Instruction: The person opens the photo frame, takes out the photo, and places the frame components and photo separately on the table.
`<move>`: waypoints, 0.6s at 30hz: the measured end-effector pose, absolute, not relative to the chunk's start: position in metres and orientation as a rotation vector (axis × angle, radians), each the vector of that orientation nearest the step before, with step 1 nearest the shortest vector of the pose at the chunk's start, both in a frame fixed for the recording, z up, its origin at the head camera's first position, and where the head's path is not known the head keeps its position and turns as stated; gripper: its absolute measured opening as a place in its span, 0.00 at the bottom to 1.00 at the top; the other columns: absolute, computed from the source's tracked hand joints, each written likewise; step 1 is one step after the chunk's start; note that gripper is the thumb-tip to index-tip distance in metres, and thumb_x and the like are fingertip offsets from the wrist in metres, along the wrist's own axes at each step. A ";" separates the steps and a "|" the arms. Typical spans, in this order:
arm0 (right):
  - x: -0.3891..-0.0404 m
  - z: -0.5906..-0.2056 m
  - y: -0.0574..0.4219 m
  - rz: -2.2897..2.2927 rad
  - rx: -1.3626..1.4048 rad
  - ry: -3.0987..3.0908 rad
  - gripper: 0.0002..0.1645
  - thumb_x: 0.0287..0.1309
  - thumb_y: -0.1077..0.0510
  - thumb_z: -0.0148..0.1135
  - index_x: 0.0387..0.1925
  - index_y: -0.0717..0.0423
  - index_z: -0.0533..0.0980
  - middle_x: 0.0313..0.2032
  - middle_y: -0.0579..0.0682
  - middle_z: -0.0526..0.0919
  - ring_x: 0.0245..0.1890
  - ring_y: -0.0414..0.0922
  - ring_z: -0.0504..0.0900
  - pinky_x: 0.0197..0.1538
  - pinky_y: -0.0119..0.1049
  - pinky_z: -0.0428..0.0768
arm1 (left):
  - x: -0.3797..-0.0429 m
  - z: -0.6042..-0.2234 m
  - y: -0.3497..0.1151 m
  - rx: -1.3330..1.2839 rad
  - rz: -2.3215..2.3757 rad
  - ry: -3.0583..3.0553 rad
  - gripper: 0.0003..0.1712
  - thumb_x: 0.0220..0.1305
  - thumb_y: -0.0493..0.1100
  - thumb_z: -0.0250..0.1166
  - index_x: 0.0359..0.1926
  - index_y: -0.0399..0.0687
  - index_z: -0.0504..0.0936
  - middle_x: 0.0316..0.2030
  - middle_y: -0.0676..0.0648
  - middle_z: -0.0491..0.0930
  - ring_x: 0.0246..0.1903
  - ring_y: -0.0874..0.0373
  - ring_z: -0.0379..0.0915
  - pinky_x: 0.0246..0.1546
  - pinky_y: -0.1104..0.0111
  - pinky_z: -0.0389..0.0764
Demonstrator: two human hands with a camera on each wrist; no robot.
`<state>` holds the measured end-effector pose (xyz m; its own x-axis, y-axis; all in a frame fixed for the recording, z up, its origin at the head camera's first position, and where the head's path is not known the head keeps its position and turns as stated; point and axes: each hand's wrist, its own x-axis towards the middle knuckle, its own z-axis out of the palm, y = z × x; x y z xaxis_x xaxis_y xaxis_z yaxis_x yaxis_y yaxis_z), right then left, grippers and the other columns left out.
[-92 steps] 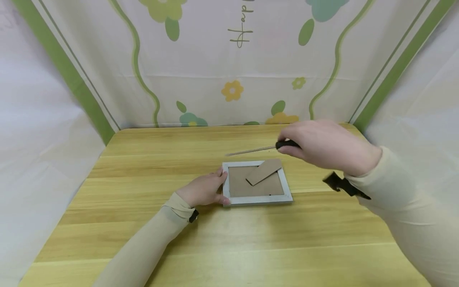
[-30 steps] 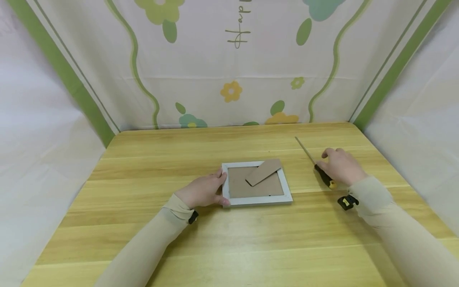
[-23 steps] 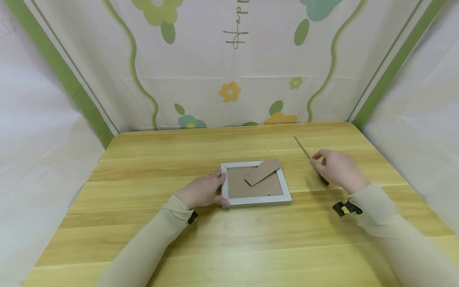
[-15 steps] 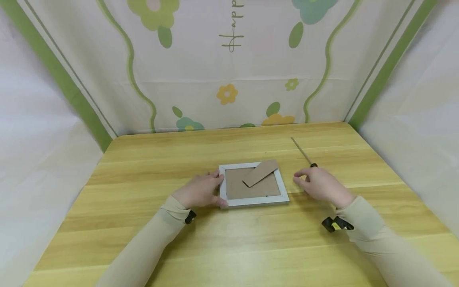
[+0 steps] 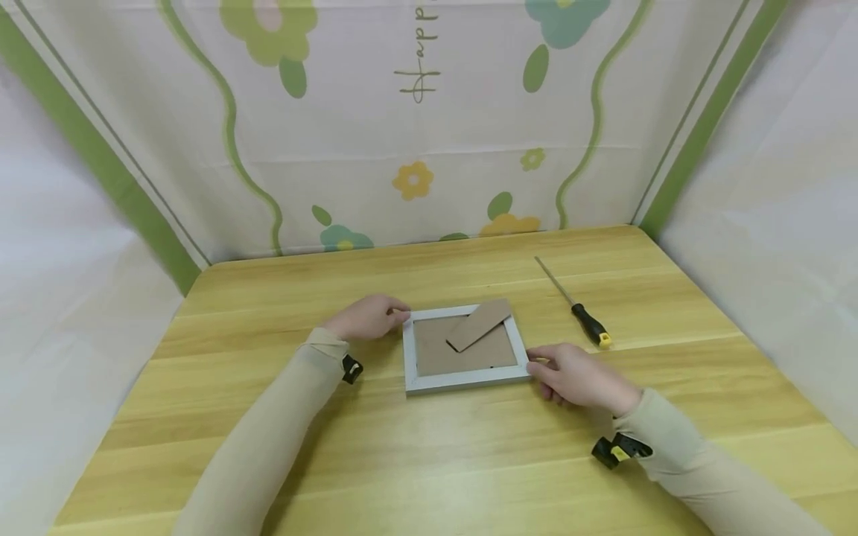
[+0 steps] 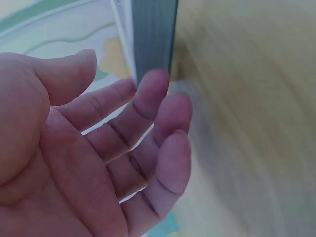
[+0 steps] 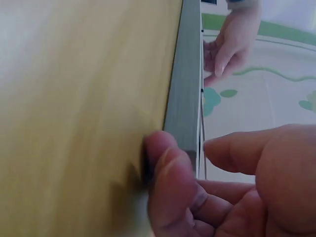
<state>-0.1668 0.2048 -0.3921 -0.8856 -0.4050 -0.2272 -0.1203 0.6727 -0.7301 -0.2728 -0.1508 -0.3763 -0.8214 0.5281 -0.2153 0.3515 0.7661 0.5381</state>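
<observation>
There on the yellow wooden table [image 5: 429, 461], my right hand [image 5: 578, 376] pinched the grey-white rectangular picture frame [image 5: 469, 377] near-right; my loose-fingered left hand [image 5: 365, 318] touched its far-left corner, seemingly steadying it.

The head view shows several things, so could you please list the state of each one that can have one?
Picture frame: back side up.
Cardboard stand: slanted, one end over the frame's far rim.
Screwdriver: lying on the table, unheld.
Left hand: loosely bent, at the frame's far left corner.
Right hand: fingers curled round the near right corner.
</observation>
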 end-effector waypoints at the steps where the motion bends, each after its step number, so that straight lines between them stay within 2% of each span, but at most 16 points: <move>1: -0.166 -0.394 0.204 -1.094 -0.410 2.503 0.30 0.75 0.56 0.51 0.68 0.72 0.63 0.19 0.49 0.79 0.15 0.45 0.76 0.19 0.38 0.77 | -0.276 -0.377 -0.149 0.663 0.700 2.588 0.22 0.78 0.46 0.50 0.64 0.40 0.76 0.44 0.47 0.83 0.40 0.56 0.76 0.44 0.62 0.78; 5: -0.166 -0.399 0.201 -1.190 -0.401 2.461 0.32 0.74 0.57 0.52 0.69 0.75 0.61 0.20 0.50 0.80 0.16 0.46 0.78 0.20 0.41 0.80 | -0.282 -0.380 -0.149 0.675 0.758 2.515 0.19 0.79 0.40 0.48 0.61 0.38 0.78 0.33 0.46 0.80 0.30 0.58 0.72 0.32 0.68 0.75; 9: -0.167 -0.401 0.196 -1.250 -0.350 2.453 0.31 0.73 0.60 0.53 0.67 0.78 0.60 0.22 0.51 0.81 0.19 0.45 0.79 0.23 0.40 0.82 | -0.282 -0.382 -0.151 0.734 0.833 2.423 0.21 0.73 0.27 0.44 0.55 0.39 0.80 0.30 0.43 0.76 0.26 0.59 0.67 0.26 0.71 0.70; 12: -0.167 -0.401 0.194 -1.272 -0.292 2.475 0.30 0.71 0.62 0.53 0.66 0.80 0.62 0.22 0.51 0.82 0.20 0.45 0.80 0.23 0.39 0.82 | -0.280 -0.384 -0.153 0.818 0.798 2.408 0.18 0.68 0.24 0.53 0.50 0.44 0.80 0.31 0.45 0.76 0.28 0.60 0.67 0.28 0.70 0.69; 15: -0.166 -0.401 0.192 -1.278 -0.240 2.495 0.30 0.70 0.62 0.54 0.65 0.80 0.63 0.22 0.51 0.82 0.19 0.45 0.80 0.23 0.39 0.82 | -0.280 -0.385 -0.153 0.882 0.731 2.434 0.15 0.62 0.29 0.66 0.49 0.46 0.81 0.32 0.50 0.77 0.31 0.59 0.69 0.33 0.69 0.72; 18: -0.166 -0.400 0.192 -1.290 -0.203 2.504 0.29 0.70 0.62 0.54 0.64 0.79 0.64 0.22 0.52 0.82 0.20 0.45 0.80 0.23 0.40 0.82 | -0.280 -0.385 -0.151 0.873 0.683 2.487 0.16 0.57 0.33 0.73 0.46 0.46 0.83 0.32 0.51 0.79 0.32 0.58 0.71 0.36 0.67 0.74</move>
<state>-0.1661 0.1917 -0.4003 -0.9401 -0.2666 -0.2123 0.0182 0.5829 -0.8123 -0.2797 -0.1513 -0.3848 -0.7169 0.6623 -0.2177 0.4581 0.6829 0.5690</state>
